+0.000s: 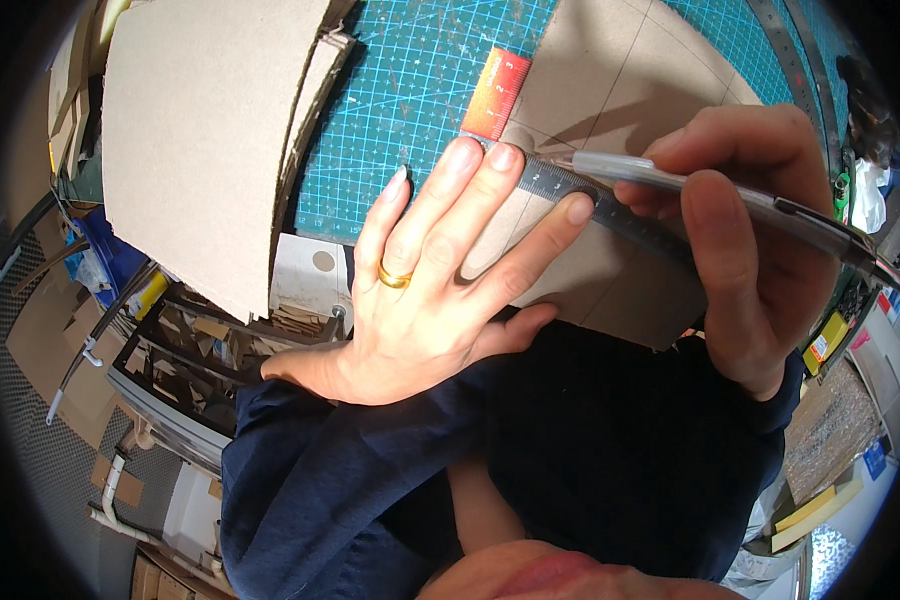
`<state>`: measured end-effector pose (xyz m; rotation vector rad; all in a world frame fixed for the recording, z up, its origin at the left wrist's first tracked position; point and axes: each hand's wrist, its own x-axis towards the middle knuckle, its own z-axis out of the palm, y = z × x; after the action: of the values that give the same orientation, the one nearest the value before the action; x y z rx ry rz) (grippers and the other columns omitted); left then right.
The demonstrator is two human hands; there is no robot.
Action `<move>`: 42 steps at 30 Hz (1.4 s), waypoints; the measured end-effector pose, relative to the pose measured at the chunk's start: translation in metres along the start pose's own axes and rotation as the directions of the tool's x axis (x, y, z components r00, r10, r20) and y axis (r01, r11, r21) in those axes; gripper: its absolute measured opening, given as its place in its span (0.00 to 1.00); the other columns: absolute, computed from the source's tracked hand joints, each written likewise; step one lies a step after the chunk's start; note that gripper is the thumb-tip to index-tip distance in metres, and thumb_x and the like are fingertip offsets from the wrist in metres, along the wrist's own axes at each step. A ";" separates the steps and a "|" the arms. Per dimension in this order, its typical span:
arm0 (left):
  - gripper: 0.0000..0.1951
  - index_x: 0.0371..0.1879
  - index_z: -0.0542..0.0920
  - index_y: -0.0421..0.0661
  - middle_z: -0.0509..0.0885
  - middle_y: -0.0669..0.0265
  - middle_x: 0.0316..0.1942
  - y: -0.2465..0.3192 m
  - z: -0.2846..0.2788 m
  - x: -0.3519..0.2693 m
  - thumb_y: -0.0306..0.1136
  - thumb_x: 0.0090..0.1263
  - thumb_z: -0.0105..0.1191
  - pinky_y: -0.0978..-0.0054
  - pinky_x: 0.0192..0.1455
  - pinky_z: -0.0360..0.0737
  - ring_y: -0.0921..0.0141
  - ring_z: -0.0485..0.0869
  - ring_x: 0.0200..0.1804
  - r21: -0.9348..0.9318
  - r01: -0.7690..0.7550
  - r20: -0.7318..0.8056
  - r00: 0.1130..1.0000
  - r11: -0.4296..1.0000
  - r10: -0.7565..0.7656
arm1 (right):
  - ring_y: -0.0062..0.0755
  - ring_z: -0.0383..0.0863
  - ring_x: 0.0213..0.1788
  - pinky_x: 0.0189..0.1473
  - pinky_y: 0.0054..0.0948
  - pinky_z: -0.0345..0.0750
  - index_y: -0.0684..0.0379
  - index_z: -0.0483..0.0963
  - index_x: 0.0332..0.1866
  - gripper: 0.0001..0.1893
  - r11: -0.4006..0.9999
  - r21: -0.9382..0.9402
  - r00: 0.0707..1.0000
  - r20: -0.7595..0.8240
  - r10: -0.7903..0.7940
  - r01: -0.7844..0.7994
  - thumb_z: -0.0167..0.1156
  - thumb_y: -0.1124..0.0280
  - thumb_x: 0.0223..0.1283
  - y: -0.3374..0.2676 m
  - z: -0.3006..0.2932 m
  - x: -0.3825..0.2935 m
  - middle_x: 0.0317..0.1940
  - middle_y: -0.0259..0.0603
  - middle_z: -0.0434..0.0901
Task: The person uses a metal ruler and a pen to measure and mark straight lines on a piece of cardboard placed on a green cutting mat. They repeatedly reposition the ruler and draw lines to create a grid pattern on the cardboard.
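My left hand (442, 262), with a gold ring on one finger, lies spread over a small L-shaped square. Its fingertips press near the corner, where the orange arm (495, 94) meets the dark graduated blade (607, 206). Under the blade is a sheet of grey-brown cardboard (630, 292) with thin drawn lines and a curved edge. Between the thumb and fingers of my right hand (750, 217) is a slim, partly clear pen-like tool (675, 180). Its tip points at the cardboard just beyond the blade; whether it touches, I cannot tell.
A green cutting mat (390, 97) lies beneath the work. Stacked cardboard sheets (202, 150) stand at the left, above an open drawer (195, 345) of cardboard scraps. Long metal rulers (787, 67) rest at the far right, with a white plastic bag (868, 195) beside them.
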<state>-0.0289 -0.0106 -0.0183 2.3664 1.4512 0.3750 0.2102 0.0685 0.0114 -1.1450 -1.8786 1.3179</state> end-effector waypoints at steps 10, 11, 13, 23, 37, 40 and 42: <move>0.35 0.69 0.82 0.65 0.69 0.48 0.76 0.000 0.001 -0.001 0.57 0.60 0.68 0.39 0.75 0.62 0.47 0.66 0.78 -0.007 0.004 0.001 1.000 1.000 -0.004 | 0.32 0.88 0.45 0.52 0.30 0.84 0.64 0.74 0.57 0.21 0.973 -0.220 0.997 -0.028 -0.078 0.070 0.43 0.55 0.84 0.005 -0.035 0.000 0.41 0.47 0.85; 0.34 0.69 0.82 0.65 0.68 0.48 0.77 0.000 0.002 -0.001 0.58 0.61 0.67 0.39 0.75 0.61 0.46 0.66 0.78 0.009 0.006 0.011 1.000 1.000 -0.006 | 0.33 0.88 0.46 0.53 0.32 0.83 0.64 0.74 0.58 0.22 0.974 -0.216 0.993 -0.082 -0.085 0.066 0.41 0.55 0.85 0.012 -0.041 -0.002 0.42 0.48 0.85; 0.34 0.70 0.81 0.64 0.68 0.47 0.77 -0.001 0.002 -0.001 0.60 0.64 0.64 0.38 0.75 0.61 0.45 0.66 0.78 0.027 -0.015 0.010 1.000 1.000 0.015 | 0.36 0.87 0.47 0.56 0.35 0.83 0.64 0.75 0.61 0.24 0.977 -0.206 0.977 -0.190 -0.099 0.059 0.38 0.55 0.85 0.026 -0.053 -0.009 0.44 0.51 0.86; 0.33 0.69 0.82 0.58 0.68 0.45 0.77 -0.004 0.004 -0.003 0.66 0.74 0.51 0.44 0.78 0.59 0.47 0.64 0.79 0.097 -0.036 0.000 0.999 0.995 0.036 | 0.34 0.87 0.49 0.61 0.31 0.80 0.67 0.73 0.62 0.21 0.978 0.184 0.917 -0.399 -0.013 0.094 0.38 0.62 0.86 0.043 -0.040 -0.008 0.47 0.50 0.87; 0.32 0.68 0.83 0.62 0.69 0.44 0.75 -0.005 0.005 -0.001 0.67 0.73 0.50 0.42 0.75 0.62 0.44 0.68 0.76 0.135 -0.069 -0.027 0.997 0.988 0.074 | 0.32 0.86 0.48 0.60 0.31 0.79 0.64 0.74 0.61 0.20 0.990 0.138 0.902 -0.426 0.062 -0.003 0.39 0.61 0.85 0.064 -0.053 -0.030 0.46 0.48 0.87; 0.32 0.68 0.83 0.62 0.69 0.44 0.75 -0.005 0.006 -0.001 0.67 0.73 0.50 0.42 0.75 0.62 0.45 0.68 0.76 0.138 -0.069 -0.028 0.997 0.988 0.073 | 0.33 0.86 0.48 0.59 0.32 0.80 0.64 0.74 0.61 0.20 0.992 0.126 0.913 -0.406 0.045 0.007 0.38 0.62 0.85 0.063 -0.053 -0.029 0.45 0.48 0.86; 0.32 0.68 0.84 0.63 0.69 0.44 0.75 -0.005 0.006 -0.001 0.68 0.73 0.50 0.42 0.74 0.63 0.45 0.68 0.76 0.146 -0.062 -0.028 0.997 0.987 0.067 | 0.33 0.86 0.48 0.59 0.32 0.80 0.64 0.74 0.61 0.20 0.997 0.082 0.916 -0.399 0.025 0.008 0.39 0.63 0.85 0.063 -0.055 -0.029 0.45 0.49 0.86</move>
<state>-0.0309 -0.0106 -0.0254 2.5381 1.4656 0.3367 0.2888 0.0770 -0.0277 -1.2701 -1.5089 1.0551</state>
